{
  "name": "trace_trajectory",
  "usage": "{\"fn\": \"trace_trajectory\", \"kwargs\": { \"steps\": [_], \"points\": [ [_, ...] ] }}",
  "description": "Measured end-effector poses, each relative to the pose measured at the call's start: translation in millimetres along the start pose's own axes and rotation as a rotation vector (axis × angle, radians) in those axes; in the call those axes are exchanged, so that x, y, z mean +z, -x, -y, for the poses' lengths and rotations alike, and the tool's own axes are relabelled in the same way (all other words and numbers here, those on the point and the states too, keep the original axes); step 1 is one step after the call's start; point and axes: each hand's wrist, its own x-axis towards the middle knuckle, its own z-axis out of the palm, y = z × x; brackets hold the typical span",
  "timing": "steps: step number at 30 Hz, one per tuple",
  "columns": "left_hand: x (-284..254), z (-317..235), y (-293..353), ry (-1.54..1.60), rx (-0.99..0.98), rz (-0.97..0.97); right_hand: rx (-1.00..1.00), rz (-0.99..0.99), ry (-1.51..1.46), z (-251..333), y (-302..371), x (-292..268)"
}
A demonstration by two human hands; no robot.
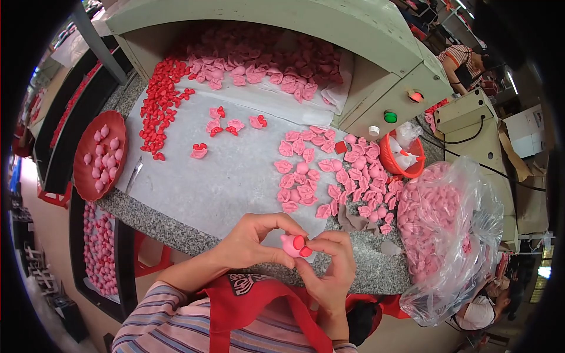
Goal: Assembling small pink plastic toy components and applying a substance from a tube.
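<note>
My left hand (254, 240) and my right hand (331, 265) meet over the near edge of a speckled stone counter (176, 226). Between their fingertips they pinch a small pink plastic piece with a red part (296, 245) on it. Just beyond the hands lies a spread of loose pink pieces (335, 173) on a white sheet (218, 170). A line of small red parts (160, 103) runs along the sheet's left side. A few joined pink-and-red pieces (223, 125) lie in the middle of the sheet.
A red dish (82, 176) of pink rounded pieces sits at the left. A clear bag (444, 223) of pink pieces bulges at the right, beside a small orange basket (391, 160). A machine housing (376, 35) with a heap of pink pieces (271, 59) stands behind. Another person (465, 65) sits far right.
</note>
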Motion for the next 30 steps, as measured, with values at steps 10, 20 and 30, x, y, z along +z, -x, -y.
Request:
{"fn": "trace_trajectory", "kwargs": {
  "steps": [10, 20, 30],
  "points": [
    [3, -4, 0, 0.018, 0.057, 0.029, -0.049, -0.017, 0.076, 0, 2, 0],
    [9, -18, 10, -0.473, 0.149, -0.117, -0.059, -0.062, 0.116, -4, 8, 14],
    [-4, -20, 32, -0.566, 0.164, -0.196, -0.062, -0.057, 0.037, -9, 19, 44]
  ]
}}
